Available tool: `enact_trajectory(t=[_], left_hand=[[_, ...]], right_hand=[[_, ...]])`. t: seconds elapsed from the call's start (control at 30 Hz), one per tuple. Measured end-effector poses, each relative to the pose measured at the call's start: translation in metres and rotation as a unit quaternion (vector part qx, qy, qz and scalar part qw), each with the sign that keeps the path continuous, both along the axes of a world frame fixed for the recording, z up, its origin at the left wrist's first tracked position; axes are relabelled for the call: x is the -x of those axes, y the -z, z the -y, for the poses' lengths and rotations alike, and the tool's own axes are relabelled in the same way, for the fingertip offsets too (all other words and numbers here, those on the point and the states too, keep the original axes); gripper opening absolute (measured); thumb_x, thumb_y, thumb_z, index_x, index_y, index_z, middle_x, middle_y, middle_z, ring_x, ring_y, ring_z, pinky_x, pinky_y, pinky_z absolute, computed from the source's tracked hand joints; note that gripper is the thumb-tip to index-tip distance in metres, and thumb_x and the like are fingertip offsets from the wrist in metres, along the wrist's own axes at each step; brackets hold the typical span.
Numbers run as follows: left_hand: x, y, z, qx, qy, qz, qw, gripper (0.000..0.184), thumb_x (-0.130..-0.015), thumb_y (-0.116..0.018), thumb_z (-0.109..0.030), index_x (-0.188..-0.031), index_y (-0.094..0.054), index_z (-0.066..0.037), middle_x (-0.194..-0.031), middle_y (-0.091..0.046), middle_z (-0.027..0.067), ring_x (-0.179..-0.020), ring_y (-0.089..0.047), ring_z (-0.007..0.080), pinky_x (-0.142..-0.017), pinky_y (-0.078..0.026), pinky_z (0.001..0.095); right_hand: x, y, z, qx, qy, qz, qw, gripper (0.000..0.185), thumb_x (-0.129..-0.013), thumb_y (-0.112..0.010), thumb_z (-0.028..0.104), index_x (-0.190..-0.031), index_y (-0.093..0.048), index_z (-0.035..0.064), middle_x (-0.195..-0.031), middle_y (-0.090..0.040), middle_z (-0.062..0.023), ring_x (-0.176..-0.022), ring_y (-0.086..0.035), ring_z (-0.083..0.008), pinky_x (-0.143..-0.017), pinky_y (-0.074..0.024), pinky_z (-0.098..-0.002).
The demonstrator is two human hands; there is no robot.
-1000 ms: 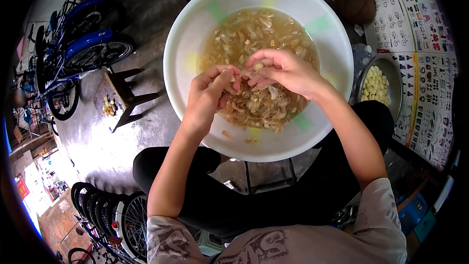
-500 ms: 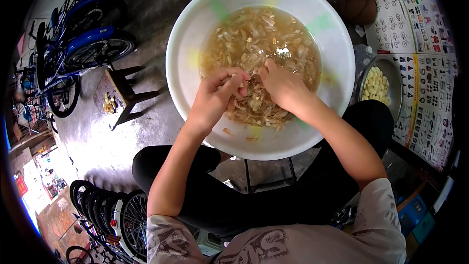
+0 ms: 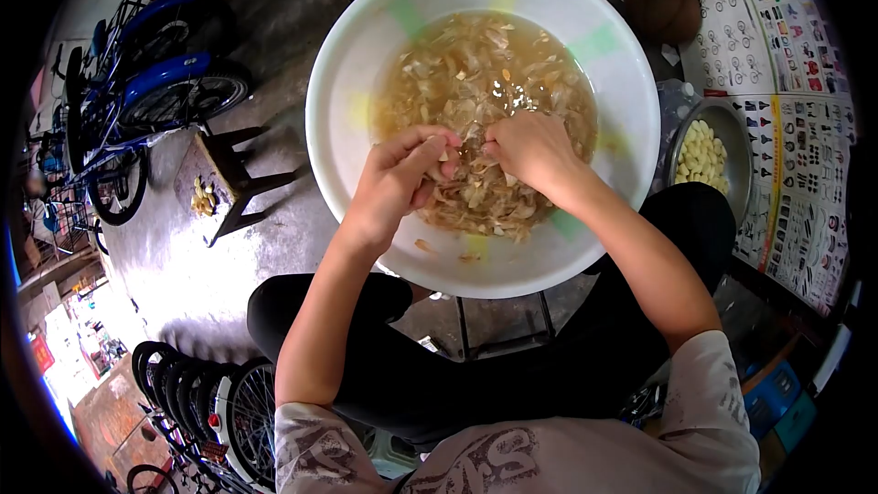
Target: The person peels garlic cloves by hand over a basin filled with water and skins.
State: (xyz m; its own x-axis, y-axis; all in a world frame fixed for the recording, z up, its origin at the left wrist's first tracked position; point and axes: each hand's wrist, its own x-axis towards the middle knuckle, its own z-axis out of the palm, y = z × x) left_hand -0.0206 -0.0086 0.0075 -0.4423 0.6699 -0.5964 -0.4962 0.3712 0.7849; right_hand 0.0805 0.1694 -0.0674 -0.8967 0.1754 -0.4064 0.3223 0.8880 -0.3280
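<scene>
Floor (image 3: 283, 233) grey, bicycles (image 3: 174, 80) parked; left grip (image 3: 399, 174) pinches clove (image 3: 444, 156); right grip (image 3: 533, 152) curled, contents unclear.

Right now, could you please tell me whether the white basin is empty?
Partly filled: the white basin holds brownish water and papery skins, with bare wall above.

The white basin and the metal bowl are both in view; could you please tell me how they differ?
The white basin is much larger than the metal bowl. The basin bears green and yellow patches, while the bowl is plain grey. The basin holds murky water with papery skins; the bowl holds pale cloves. Both are round and open-topped.
</scene>
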Motion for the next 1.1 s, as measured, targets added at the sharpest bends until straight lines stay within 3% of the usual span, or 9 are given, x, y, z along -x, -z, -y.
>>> enact_trajectory(t=[0.13,0.27,0.37,0.47,0.63,0.73,0.8,0.87,1.1], left_hand=[[0.001,0.000,0.001,-0.001,-0.001,0.001,1.000,0.023,-0.101,-0.050,-0.022,-0.108,-0.062,-0.004,-0.082,-0.056,-0.0003,-0.053,-0.035,0.0034,-0.046,-0.023,0.0182],[0.000,-0.001,0.001,0.000,0.000,-0.005,1.000,0.023,-0.101,-0.050,-0.023,-0.108,-0.062,-0.004,-0.082,-0.056,-0.0004,-0.054,-0.035,0.0036,-0.047,-0.024,0.0181],[0.001,-0.003,0.000,0.004,0.001,-0.003,1.000,0.024,-0.101,-0.050,-0.023,-0.107,-0.063,-0.004,-0.082,-0.057,-0.0005,-0.055,-0.037,0.0041,-0.050,-0.027,0.0189],[0.002,-0.002,0.000,0.005,0.002,-0.001,1.000,0.024,-0.101,-0.050,-0.022,-0.106,-0.064,-0.003,-0.082,-0.058,-0.0003,-0.057,-0.038,0.0045,-0.052,-0.030,0.0199],[0.003,0.001,0.001,-0.007,0.002,0.000,1.000,0.023,-0.101,-0.050,-0.021,-0.106,-0.064,-0.003,-0.083,-0.059,-0.0001,-0.059,-0.041,0.0040,-0.052,-0.032,0.0194],[0.000,0.006,0.000,0.016,0.004,-0.058,0.998,0.021,-0.100,-0.050,-0.020,-0.105,-0.063,-0.004,-0.082,-0.060,-0.0001,-0.057,-0.039,0.0036,-0.050,-0.027,0.0188],[0.000,0.010,0.001,0.013,0.010,-0.106,0.994,0.020,-0.100,-0.053,-0.016,-0.105,-0.064,0.000,-0.078,-0.062,0.0005,-0.076,-0.057,0.0062,-0.062,-0.042,0.0205],[-0.001,0.012,0.002,0.000,0.012,-0.119,0.993,0.019,-0.100,-0.053,-0.014,-0.106,-0.063,0.000,-0.078,-0.062,0.0012,-0.077,-0.057,0.0071,-0.064,-0.043,0.0215],[-0.007,0.014,-0.001,0.000,-0.003,-0.244,0.970,0.019,-0.098,-0.059,-0.012,-0.108,-0.064,0.003,-0.082,-0.062,0.0020,-0.077,-0.056,0.0069,-0.068,-0.044,0.0203]], right_hand=[[-0.007,0.012,-0.003,0.046,-0.005,-0.041,0.998,0.022,-0.087,-0.059,0.006,-0.106,-0.069,0.0074,-0.092,-0.070,-0.0134,-0.091,-0.067,-0.0327,-0.077,-0.0520,-0.0449],[-0.005,-0.004,-0.017,0.128,0.018,-0.093,0.987,0.018,-0.089,-0.058,0.006,-0.104,-0.068,0.0073,-0.093,-0.071,-0.0137,-0.089,-0.067,-0.0340,-0.076,-0.0520,-0.0437],[0.003,-0.027,-0.014,0.204,0.150,-0.115,0.960,0.007,-0.092,-0.058,0.008,-0.097,-0.063,0.0048,-0.083,-0.071,-0.0126,-0.080,-0.068,-0.0291,-0.072,-0.0509,-0.0387],[0.007,-0.024,-0.021,0.186,0.103,-0.129,0.969,0.009,-0.092,-0.062,0.010,-0.098,-0.064,0.0040,-0.087,-0.069,-0.0108,-0.078,-0.067,-0.0229,-0.072,-0.0506,-0.0354],[0.004,-0.014,-0.020,0.257,0.105,-0.217,0.936,0.013,-0.087,-0.066,0.011,-0.096,-0.068,0.0013,-0.096,-0.063,-0.0134,-0.081,-0.065,-0.0267,-0.075,-0.0504,-0.0366],[0.006,-0.016,-0.019,0.291,0.111,-0.226,0.923,0.015,-0.088,-0.065,0.011,-0.098,-0.069,0.0003,-0.095,-0.063,-0.0117,-0.079,-0.064,-0.0219,-0.073,-0.0502,-0.0336],[0.009,-0.025,-0.019,0.308,0.100,-0.232,0.917,0.016,-0.089,-0.065,0.011,-0.099,-0.069,-0.0004,-0.092,-0.065,-0.0106,-0.077,-0.065,-0.0191,-0.071,-0.0504,-0.0322],[0.009,-0.047,-0.012,0.437,0.178,-0.075,0.879,0.019,-0.090,-0.065,0.012,-0.101,-0.068,-0.0031,-0.088,-0.068,-0.0094,-0.074,-0.065,-0.0134,-0.067,-0.0510,-0.0290],[0.006,-0.055,-0.005,0.532,0.134,-0.151,0.822,0.017,-0.092,-0.065,0.007,-0.105,-0.067,-0.0032,-0.089,-0.071,-0.0079,-0.079,-0.067,-0.0109,-0.069,-0.0544,-0.0257]])
